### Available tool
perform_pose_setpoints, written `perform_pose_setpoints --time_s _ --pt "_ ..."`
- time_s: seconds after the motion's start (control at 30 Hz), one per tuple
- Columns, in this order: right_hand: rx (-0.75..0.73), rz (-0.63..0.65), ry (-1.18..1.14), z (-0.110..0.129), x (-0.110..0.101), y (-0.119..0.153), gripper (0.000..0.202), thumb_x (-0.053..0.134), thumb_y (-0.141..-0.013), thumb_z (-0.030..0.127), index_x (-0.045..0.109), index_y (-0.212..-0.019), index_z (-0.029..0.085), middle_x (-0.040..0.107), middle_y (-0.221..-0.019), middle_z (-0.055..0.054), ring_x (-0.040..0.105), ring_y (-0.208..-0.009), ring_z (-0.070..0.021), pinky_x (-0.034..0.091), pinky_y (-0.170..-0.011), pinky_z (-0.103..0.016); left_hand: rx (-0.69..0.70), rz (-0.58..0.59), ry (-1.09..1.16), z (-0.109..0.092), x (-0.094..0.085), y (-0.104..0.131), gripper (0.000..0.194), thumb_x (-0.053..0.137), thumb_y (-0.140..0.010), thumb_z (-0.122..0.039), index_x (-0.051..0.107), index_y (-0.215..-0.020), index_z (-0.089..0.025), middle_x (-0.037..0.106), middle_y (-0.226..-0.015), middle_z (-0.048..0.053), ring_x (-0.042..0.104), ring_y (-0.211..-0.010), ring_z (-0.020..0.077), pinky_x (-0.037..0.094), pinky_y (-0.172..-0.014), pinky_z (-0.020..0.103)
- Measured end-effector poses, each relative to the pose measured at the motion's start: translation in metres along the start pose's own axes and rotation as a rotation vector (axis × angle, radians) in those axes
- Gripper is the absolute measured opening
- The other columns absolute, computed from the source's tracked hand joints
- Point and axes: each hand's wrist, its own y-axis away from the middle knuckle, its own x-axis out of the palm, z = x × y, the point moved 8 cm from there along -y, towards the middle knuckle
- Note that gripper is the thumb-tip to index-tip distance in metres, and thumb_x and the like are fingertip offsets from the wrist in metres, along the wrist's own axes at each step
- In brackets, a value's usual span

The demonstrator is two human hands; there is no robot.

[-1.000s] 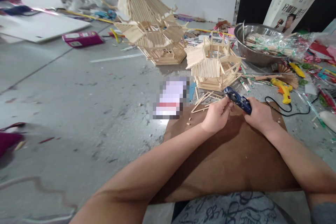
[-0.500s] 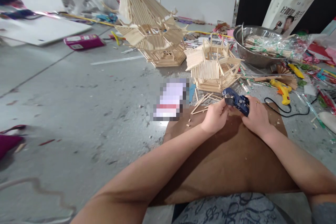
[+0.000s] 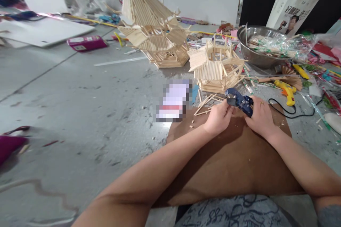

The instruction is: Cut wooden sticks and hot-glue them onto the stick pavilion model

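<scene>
The right hand (image 3: pixel 262 116) has its grip closed around the dark-blue, pale-flecked handled tool with a black tip (image 3: pixel 244 107), which lies on the near side of the small pale-wood hexagonal stick model (image 3: pixel 209 70), toward its right. The handle end sits in the palm and the fingers wrap it, presumably so that a squeeze can work the tool's head. That head points left, meeting the left hand (image 3: pixel 217 117), whose grip is bunched with thumb and fingers curled together beside the tip. How tightly it is closed, and whether it pinches a stick, I cannot make out; the posture suggests steadying something small there.

Loose thin pale-wood sticks (image 3: pixel 205 105) lie just in front of the small model, likely kept there for easy reach. Two short pale-wood stubs (image 3: pixel 191 126) rest farther in front of it, on the left part of the brown flat sheet (image 3: pixel 239 165), which probably serves as a work surface under the hands. The yellow glue gun with a black cord (image 3: pixel 287 93) lies to the small model's right, apparently within reach of the right hand.
</scene>
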Motion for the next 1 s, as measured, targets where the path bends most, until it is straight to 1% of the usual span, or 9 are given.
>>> perform_pose_setpoints --time_s 0.17,0.47,0.7,1.0 --pt "0.001 0.023 -0.014 -0.0002 0.0026 0.0000 0.048 0.048 -0.067 0.023 0.043 -0.112 0.006 0.057 -0.097 -0.020 0.053 -0.092 -0.0307 0.040 -0.081 -0.043 0.033 -0.003 0.002 0.0030 0.0002 -0.0005 0.020 0.037 -0.083 -0.017 0.048 -0.066 -0.017 0.055 -0.058 0.000 0.054 -0.056 0.0103 0.041 -0.056 0.020" --pt "-0.007 0.046 0.005 -0.0006 0.0038 -0.0001 0.043 0.047 -0.069 0.022 0.044 -0.109 0.004 0.059 -0.095 -0.020 0.055 -0.088 -0.0304 0.041 -0.077 -0.041 0.022 0.015 -0.005 0.0015 0.0018 -0.0002 0.023 0.035 -0.083 -0.018 0.049 -0.065 -0.017 0.055 -0.055 0.000 0.056 -0.058 0.0113 0.042 -0.058 0.021" --pt "0.027 0.085 0.049 0.0009 0.0049 0.0006 0.040 0.045 -0.071 0.021 0.044 -0.108 0.006 0.060 -0.090 -0.019 0.057 -0.083 -0.0294 0.041 -0.070 -0.039 0.021 0.023 0.004 0.0005 0.0026 -0.0006 0.023 0.036 -0.083 -0.019 0.051 -0.066 -0.017 0.056 -0.054 0.000 0.057 -0.059 0.0122 0.043 -0.059 0.022" --pt "0.088 0.138 0.071 -0.0020 0.0062 0.0018 0.039 0.045 -0.073 0.023 0.046 -0.108 0.007 0.061 -0.089 -0.017 0.059 -0.077 -0.0281 0.042 -0.065 -0.036 0.016 0.032 0.020 -0.0020 0.0028 -0.0004 0.020 0.037 -0.081 -0.014 0.052 -0.068 -0.017 0.059 -0.057 0.001 0.059 -0.061 0.0122 0.044 -0.058 0.021"
